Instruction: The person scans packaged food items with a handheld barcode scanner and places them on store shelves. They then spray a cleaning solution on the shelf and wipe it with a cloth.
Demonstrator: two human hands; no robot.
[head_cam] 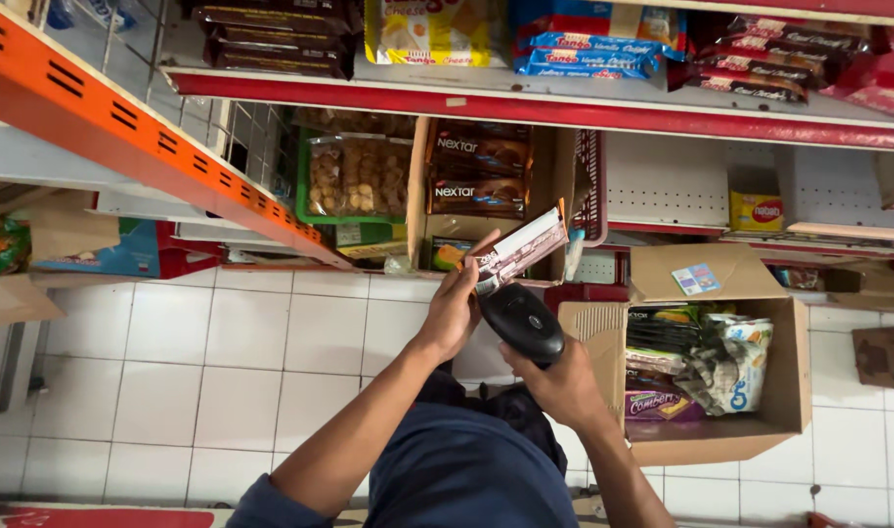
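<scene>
Fingers of the left hand are clamping on a long snack packet, thumb on its near face and the other fingertips wrapping behind its lower end, so the packet is sticking up and to the right beyond them, tilted. Just below those fingers the right hand is closing around the grip of a black handheld scanner; its fingers are curling behind the handle, and the scanner's rounded head is pointing up at the packet's lower end, very near the left fingertips. Whether scanner and packet are touching cannot be told. To the right of the right fingers an open cardboard box is sitting on the white tiled floor, holding assorted wrapped snacks. Beyond the left fingertips, a red-edged shelf is carrying brown biscuit cartons and a clear bag of cookies, well apart from both hands
</scene>
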